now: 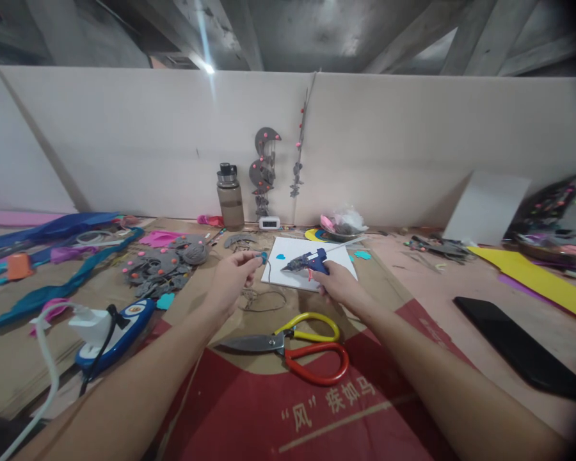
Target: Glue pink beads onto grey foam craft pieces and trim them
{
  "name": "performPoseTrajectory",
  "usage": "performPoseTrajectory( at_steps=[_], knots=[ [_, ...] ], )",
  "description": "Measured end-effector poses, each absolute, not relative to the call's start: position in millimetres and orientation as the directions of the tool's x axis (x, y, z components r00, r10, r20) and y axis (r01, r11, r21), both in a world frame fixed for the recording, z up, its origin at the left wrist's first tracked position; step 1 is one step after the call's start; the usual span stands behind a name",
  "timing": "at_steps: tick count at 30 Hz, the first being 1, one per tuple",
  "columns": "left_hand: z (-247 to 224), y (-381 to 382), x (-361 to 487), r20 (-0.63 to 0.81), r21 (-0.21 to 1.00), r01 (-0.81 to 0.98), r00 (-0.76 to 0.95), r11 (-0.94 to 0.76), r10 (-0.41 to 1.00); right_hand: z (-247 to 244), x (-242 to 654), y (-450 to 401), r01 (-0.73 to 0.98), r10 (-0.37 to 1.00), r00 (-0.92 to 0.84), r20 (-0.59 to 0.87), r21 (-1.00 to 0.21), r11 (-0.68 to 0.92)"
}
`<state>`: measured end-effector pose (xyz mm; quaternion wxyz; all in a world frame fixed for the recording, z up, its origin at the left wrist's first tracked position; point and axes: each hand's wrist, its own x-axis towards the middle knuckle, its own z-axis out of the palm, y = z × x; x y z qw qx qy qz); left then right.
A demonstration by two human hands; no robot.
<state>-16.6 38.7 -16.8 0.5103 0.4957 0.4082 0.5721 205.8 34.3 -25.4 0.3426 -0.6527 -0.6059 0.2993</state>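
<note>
My left hand [234,276] is closed in a pinch on a small dark teal piece [264,257], from which a thin grey cord [269,272] seems to hang. My right hand [340,283] is wrapped round the handle of a blue hot glue gun [313,258], its nozzle pointing left and a glue stick [348,244] poking out the back. Beneath the gun lies a white board [292,245] with a small blue cutout [280,256] on it. Loose cord [264,301] curls on the cardboard just below. Closer to me rest large scissors [288,344] with one yellow and one red handle.
At left are a blue power strip [120,336] with a white plug, grey felt pieces [160,266] and teal fabric [62,285]. A water bottle [230,202] stands by the partition [163,141]. On the right lie a black phone [518,346] and a yellow sheet [540,278].
</note>
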Motion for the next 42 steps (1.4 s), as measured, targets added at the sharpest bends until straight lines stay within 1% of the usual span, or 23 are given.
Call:
performPoseTrajectory(
  at_steps=[2,4,5,6,7,8,9,10,11,12,13,14,15,16,18,19,21,24,26,28,35,42],
  knots=[
    [-16.4,37.6,-15.8,0.153,0.972,-0.189,0.044,-0.143,0.987,-30.3,210.2,39.6,0.746,0.983,0.083,0.163,-0.664,0.047],
    [-16.0,36.5,-15.1,0.144,0.97,-0.209,0.088,-0.123,0.986,-33.9,212.5,41.3,0.873,0.941,0.071,0.331,-0.476,0.102],
    [-15.7,36.0,-14.7,0.137,0.969,-0.22,0.108,-0.111,0.985,-34.5,212.6,40.6,0.912,0.912,0.067,0.404,-0.395,0.108],
    [-15.5,35.4,-14.3,0.131,0.968,-0.23,0.127,-0.1,0.983,-33.8,211.9,38.8,0.934,0.88,0.067,0.47,-0.339,0.11],
    [-15.3,34.8,-13.9,0.127,0.967,-0.237,0.142,-0.091,0.982,-31.8,210.2,36.1,0.943,0.846,0.069,0.529,-0.312,0.118],
    [-15.1,34.2,-13.5,0.126,0.966,-0.244,0.153,-0.086,0.98,-28.3,207.2,32.7,0.939,0.811,0.065,0.581,-0.311,0.147],
    [-15.0,33.8,-13.1,0.127,0.965,-0.25,0.16,-0.084,0.979,-23.7,202.7,28.7,0.921,0.781,0.058,0.622,-0.335,0.198],
    [-14.9,33.5,-12.7,0.132,0.963,-0.256,0.161,-0.088,0.978,-18.4,196.7,24.6,0.88,0.766,0.048,0.641,-0.389,0.271],
    [-15.0,33.4,-12.3,0.14,0.961,-0.259,0.158,-0.096,0.977,-13.0,189.0,20.5,0.811,0.774,0.031,0.632,-0.468,0.35],
    [-15.0,33.4,-12.0,0.152,0.96,-0.259,0.153,-0.109,0.976,-8.1,180.0,17.0,0.713,0.806,0.018,0.592,-0.572,0.405],
    [-15.1,33.6,-11.7,0.169,0.958,-0.255,0.142,-0.129,0.975,-4.2,170.1,14.3,0.581,0.851,0.0,0.525,-0.693,0.427],
    [-15.2,33.8,-11.5,0.19,0.956,-0.248,0.13,-0.154,0.973,-1.7,159.8,12.5,0.434,0.894,-0.035,0.446,-0.799,0.416],
    [-15.2,34.1,-11.4,0.213,0.954,-0.24,0.117,-0.18,0.97,-0.7,149.7,11.8,0.305,0.926,-0.067,0.372,-0.876,0.374],
    [-15.0,34.4,-11.3,0.234,0.951,-0.231,0.101,-0.206,0.967,-1.0,140.5,12.1,0.216,0.949,-0.085,0.303,-0.924,0.314],
    [-14.1,34.6,-11.6,0.264,0.946,-0.211,0.061,-0.246,0.963,-3.9,126.7,14.3,0.135,0.971,-0.114,0.208,-0.966,0.222],
    [-13.5,34.5,-11.9,0.269,0.945,-0.204,0.042,-0.255,0.962,-5.7,122.6,15.6,0.139,0.973,-0.109,0.202,-0.966,0.216],
    [-12.4,34.2,-12.5,0.266,0.947,-0.19,0.021,-0.257,0.964,-8.0,119.5,17.2,0.226,0.959,-0.077,0.273,-0.932,0.284],
    [-12.7,34.0,-13.4,0.264,0.953,-0.162,0.036,-0.255,0.964,-6.8,122.9,15.7,0.42,0.886,-0.046,0.46,-0.796,0.435],
    [-13.8,34.0,-13.5,0.267,0.956,-0.14,0.048,-0.258,0.963,-4.5,126.5,13.9,0.499,0.835,-0.042,0.549,-0.713,0.493],
    [-13.7,32.9,-13.1,0.262,0.96,-0.121,0.056,-0.254,0.963,-2.7,129.4,12.7,0.549,0.795,-0.032,0.606,-0.654,0.521],
    [0.9,18.5,-7.5,0.179,0.983,-0.051,0.08,-0.175,0.981,-1.7,134.1,11.2,0.692,0.72,-0.103,0.687,-0.47,0.548],
    [5.4,12.2,-5.4,0.172,0.985,-0.015,0.099,-0.172,0.98,-1.3,136.3,10.6,0.732,0.692,-0.148,0.706,-0.393,0.557]
  ],
)
